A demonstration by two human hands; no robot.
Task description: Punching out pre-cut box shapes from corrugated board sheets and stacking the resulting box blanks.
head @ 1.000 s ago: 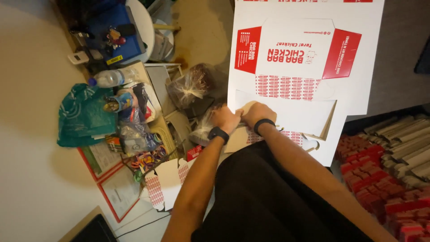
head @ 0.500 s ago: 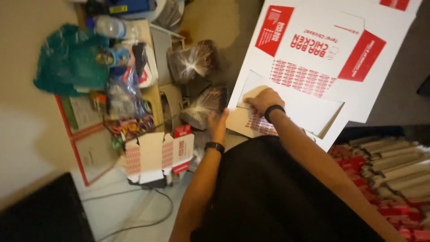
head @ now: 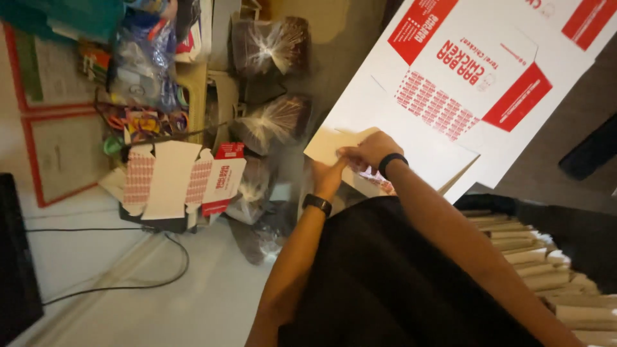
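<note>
— Head view, the only one there is: both hands are together on the flat white cardboard box blank with red panels [head: 411, 138]. The right hand [head: 363, 149] is pinched shut on the small flap at the blank's near corner, and the left hand [head: 326, 177] sits just under it, pressed to the same flap. Whether the left fingers are closed around the edge or only bracing it, I cannot tell.

— And the blank itself?

— It lies spread out ahead of the person, slanting up to the right, its near corner at the hands and over the lap. The risk I see is a crooked fold — if the flap bends off its scored line, the card may crease or tear at the corner.

— Anything nearby to snag on?

— To the left, close by, stand clear plastic bags tied at the top with dark contents [head: 273, 122]; a sweep of the left elbow could tip one. Further left a smaller flat red-and-white carton [head: 177, 183] rests on a dark thing by a black cable [head: 122, 286] on the pale floor. On the right, a row of folded tan cardboard pieces [head: 540, 263] sits just beside the lap — the big sheet could drag across it if swung round.
</note>
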